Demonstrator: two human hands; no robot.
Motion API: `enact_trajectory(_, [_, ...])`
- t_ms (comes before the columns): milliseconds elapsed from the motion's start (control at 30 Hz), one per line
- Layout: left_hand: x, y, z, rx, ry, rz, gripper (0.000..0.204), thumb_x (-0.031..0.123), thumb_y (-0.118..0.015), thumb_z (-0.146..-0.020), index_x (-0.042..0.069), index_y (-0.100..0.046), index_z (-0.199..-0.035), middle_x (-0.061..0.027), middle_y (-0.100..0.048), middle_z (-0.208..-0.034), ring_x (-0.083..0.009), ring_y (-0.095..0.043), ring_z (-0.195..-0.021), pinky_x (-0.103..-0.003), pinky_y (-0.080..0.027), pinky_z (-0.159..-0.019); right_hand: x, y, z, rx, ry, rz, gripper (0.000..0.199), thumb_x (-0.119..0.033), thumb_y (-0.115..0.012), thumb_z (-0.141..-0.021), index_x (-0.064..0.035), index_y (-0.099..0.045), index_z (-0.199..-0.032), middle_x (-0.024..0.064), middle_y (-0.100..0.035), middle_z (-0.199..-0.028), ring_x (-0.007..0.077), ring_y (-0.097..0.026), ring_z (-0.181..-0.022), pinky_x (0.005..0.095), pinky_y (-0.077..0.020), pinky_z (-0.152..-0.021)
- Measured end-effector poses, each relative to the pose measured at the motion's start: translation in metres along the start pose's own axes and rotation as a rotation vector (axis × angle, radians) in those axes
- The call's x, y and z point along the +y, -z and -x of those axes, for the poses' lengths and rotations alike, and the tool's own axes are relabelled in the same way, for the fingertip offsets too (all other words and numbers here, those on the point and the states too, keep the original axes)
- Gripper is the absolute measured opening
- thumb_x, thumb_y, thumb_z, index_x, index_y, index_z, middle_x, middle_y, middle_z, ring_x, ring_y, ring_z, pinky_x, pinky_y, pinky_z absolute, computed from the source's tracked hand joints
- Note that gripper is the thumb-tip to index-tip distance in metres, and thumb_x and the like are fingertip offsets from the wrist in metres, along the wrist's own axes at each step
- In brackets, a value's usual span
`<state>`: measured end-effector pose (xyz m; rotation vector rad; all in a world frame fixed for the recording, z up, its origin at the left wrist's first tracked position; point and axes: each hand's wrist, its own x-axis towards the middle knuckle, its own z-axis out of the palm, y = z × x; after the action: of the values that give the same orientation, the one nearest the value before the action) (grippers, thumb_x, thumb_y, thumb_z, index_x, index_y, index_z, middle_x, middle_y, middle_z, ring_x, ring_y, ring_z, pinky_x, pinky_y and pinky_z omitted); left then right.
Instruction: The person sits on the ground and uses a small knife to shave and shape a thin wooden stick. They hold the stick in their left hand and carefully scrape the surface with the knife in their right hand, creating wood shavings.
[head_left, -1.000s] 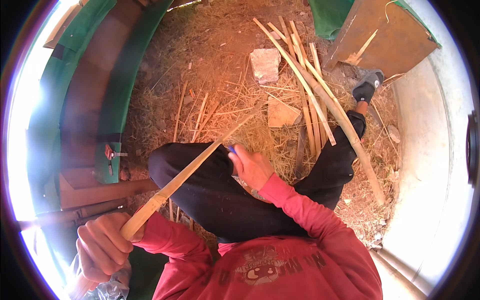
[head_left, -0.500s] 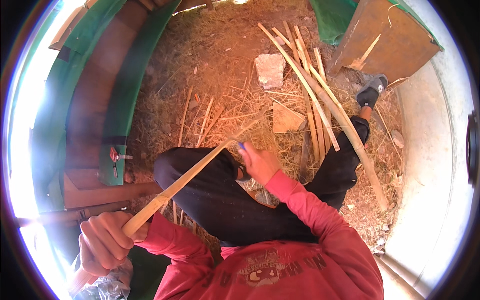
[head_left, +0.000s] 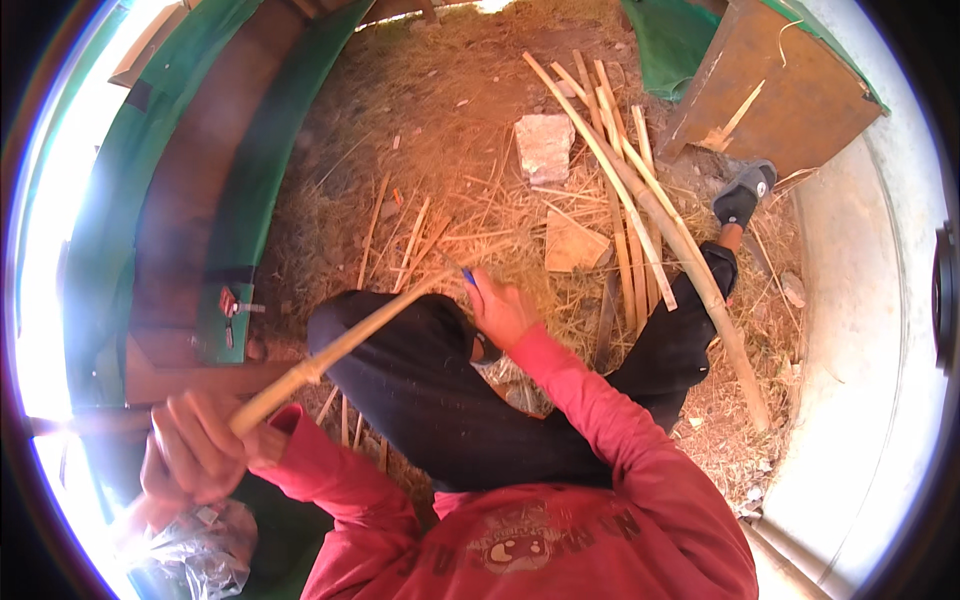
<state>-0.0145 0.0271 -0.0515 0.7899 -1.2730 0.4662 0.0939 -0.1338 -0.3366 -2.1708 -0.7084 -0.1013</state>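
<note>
From the head camera we look straight down on a person seated on straw-covered ground. The left hand point(head_left: 195, 450), down at eight o'clock, is wrapped tight around the thick end of a bamboo stick point(head_left: 340, 345). That stick runs up and to the right, crossing the black trouser knee point(head_left: 400, 350) toward the centre of the view. There we find the right hand point(head_left: 500, 312), fingers closed on a blue-handled tool point(head_left: 468, 277), right at the thin far end of the stick; its blade we cannot make out. The red sleeve point(head_left: 600, 410) stretches back from that hand to six o'clock.

At one o'clock a bundle of long bamboo poles point(head_left: 640, 215) lies slanted across the straw, touching the outstretched right leg near the black sandal point(head_left: 742, 195). Just left of the poles sits a pale stone block point(head_left: 543, 145), and below it a flat tan piece point(head_left: 572, 243). At two o'clock stands a brown board point(head_left: 790, 95). Along nine o'clock runs a green-edged wooden frame point(head_left: 200, 200). A crumpled plastic bag point(head_left: 195, 555) lies at seven o'clock, just below the left hand.
</note>
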Motion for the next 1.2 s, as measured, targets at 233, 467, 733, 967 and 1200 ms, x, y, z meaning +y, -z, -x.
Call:
enact_trajectory(233, [0.003, 0.005, -0.003, 0.027, 0.012, -0.023, 0.044, 0.038, -0.054, -0.095, 0.013, -0.043, -0.061, 0.0035, -0.04, -0.039, -0.0016, -0.029, -0.027, -0.015, -0.022, -0.029, 0.062, -0.034, 0.014, -0.051, -0.216, 0.306, 0.024, -0.031, -0.044, -0.096, -0.0121, -0.052, -0.108, 0.0172, -0.064, -0.07, 0.0367, -0.064, -0.061, 0.0477, -0.0498, -0.053])
enact_trajectory(467, [0.004, 0.002, 0.001, 0.058, -0.045, -0.067, 0.048, 0.039, -0.054, -0.095, 0.012, -0.04, -0.059, 0.0009, -0.04, -0.038, -0.0032, -0.028, -0.027, -0.016, -0.021, -0.029, 0.074, 0.0, 0.035, -0.039, -0.278, 0.08, 0.029, -0.034, -0.044, -0.097, -0.0101, -0.051, -0.111, 0.022, -0.061, -0.066, 0.0402, -0.062, -0.06, 0.0511, -0.0472, -0.053])
enact_trajectory(733, [-0.001, -0.007, -0.003, 0.119, -0.021, -0.084, 0.044, 0.033, -0.058, -0.093, 0.01, -0.045, -0.058, 0.002, -0.038, -0.037, -0.0039, -0.028, -0.026, -0.016, -0.02, -0.028, 0.017, 0.017, 0.002, -0.141, -0.158, -0.012, 0.025, -0.032, -0.043, -0.097, -0.0099, -0.051, -0.106, 0.0212, -0.061, -0.064, 0.0419, -0.061, -0.059, 0.0513, -0.047, -0.053])
enact_trajectory(967, [0.001, -0.006, -0.002, 0.087, 0.049, -0.078, 0.041, 0.026, -0.061, -0.091, 0.01, -0.045, -0.056, 0.0026, -0.039, -0.037, -0.0043, -0.029, -0.026, -0.016, -0.021, -0.028, 0.112, -0.037, -0.01, -0.229, -0.377, 0.189, 0.029, -0.036, -0.039, -0.097, -0.0101, -0.048, -0.108, 0.0229, -0.064, -0.071, 0.0432, -0.063, -0.069, 0.0527, -0.0494, -0.061])
enact_trajectory(1200, [-0.005, -0.003, -0.007, 0.096, 0.031, -0.084, 0.042, 0.028, -0.06, -0.092, 0.01, -0.044, -0.057, 0.0024, -0.04, -0.038, -0.0039, -0.03, -0.027, -0.016, -0.022, -0.029, 0.138, -0.075, -0.019, -0.035, -0.379, 0.109, 0.033, -0.04, -0.038, -0.098, -0.0088, -0.05, -0.102, 0.0213, -0.059, -0.063, 0.0387, -0.06, -0.059, 0.0496, -0.0478, -0.054])
